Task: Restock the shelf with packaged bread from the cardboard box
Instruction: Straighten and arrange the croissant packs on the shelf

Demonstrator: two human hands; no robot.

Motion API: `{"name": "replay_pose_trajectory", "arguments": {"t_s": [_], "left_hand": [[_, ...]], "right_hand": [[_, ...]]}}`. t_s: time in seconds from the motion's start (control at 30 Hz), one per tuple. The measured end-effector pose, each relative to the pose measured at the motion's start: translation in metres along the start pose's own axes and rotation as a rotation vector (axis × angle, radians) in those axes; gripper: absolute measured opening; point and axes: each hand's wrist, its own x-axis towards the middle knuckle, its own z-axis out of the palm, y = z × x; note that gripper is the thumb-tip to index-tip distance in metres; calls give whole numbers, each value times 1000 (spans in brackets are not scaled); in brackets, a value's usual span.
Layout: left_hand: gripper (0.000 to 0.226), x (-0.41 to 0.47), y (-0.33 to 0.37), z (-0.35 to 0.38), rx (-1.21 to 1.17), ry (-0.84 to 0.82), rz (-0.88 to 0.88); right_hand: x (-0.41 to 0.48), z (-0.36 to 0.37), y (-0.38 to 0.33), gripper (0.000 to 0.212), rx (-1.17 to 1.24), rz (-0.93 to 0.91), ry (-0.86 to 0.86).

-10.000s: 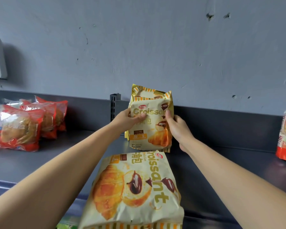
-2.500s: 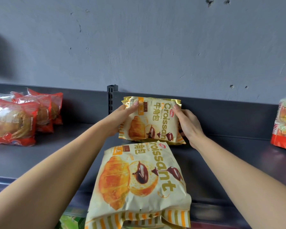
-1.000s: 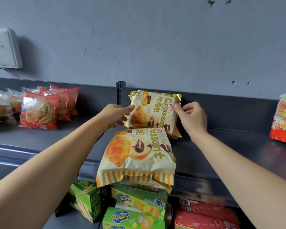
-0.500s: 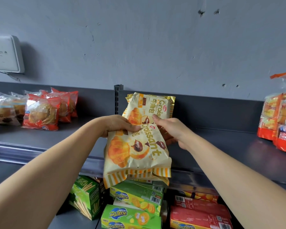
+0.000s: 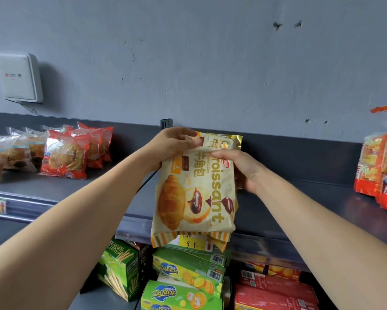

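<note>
A cream and yellow croissant bag (image 5: 195, 195) hangs upright over the front of the dark grey shelf (image 5: 288, 198). My left hand (image 5: 173, 143) pinches its top left corner. My right hand (image 5: 241, 168) grips its upper right edge, thumb on the front. Behind it a second croissant bag (image 5: 229, 142) leans against the shelf's back wall, mostly hidden. The cardboard box is out of view.
Red bread packs (image 5: 69, 157) and clear-wrapped buns (image 5: 7, 153) sit on the shelf at left. Orange-red packs (image 5: 382, 173) stand at the far right. Green boxes (image 5: 183, 280) and red boxes (image 5: 275, 291) fill the lower shelf. A white wall device (image 5: 20, 78) hangs at upper left.
Both hands left the rear croissant bag, took hold of the front one and lifted its top end up off the shelf.
</note>
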Motion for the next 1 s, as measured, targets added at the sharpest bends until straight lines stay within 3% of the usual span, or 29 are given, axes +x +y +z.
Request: {"name": "replay_pose_trajectory", "arguments": {"t_s": [0.17,0.27,0.37,0.53,0.63,0.73,0.83,1.0], "left_hand": [[88,1,-9,-21,-97,-84,-161],[88,-7,-17,-29,-142,-211,-260],[104,-10,-25,-32,-54,-261,-251],[115,-3,-21,-24,-118,-87,-150],[106,3,-5,-15,-87,63,-49],[76,7,10,-9,-31,104,-8],[60,7,11,-7,-39,137,-44],[39,6,-1,-2,-277,325,-81]], "right_hand": [[3,-5,-1,45,190,-43,139],[4,-7,1,40,256,-87,220],[4,-5,3,39,270,-119,275],[0,0,-3,34,219,-190,278],[-3,4,-10,28,171,-237,259],[-6,7,-16,31,143,-288,249],[-6,5,-16,49,134,-320,274],[-12,-6,1,82,95,-249,245]]}}
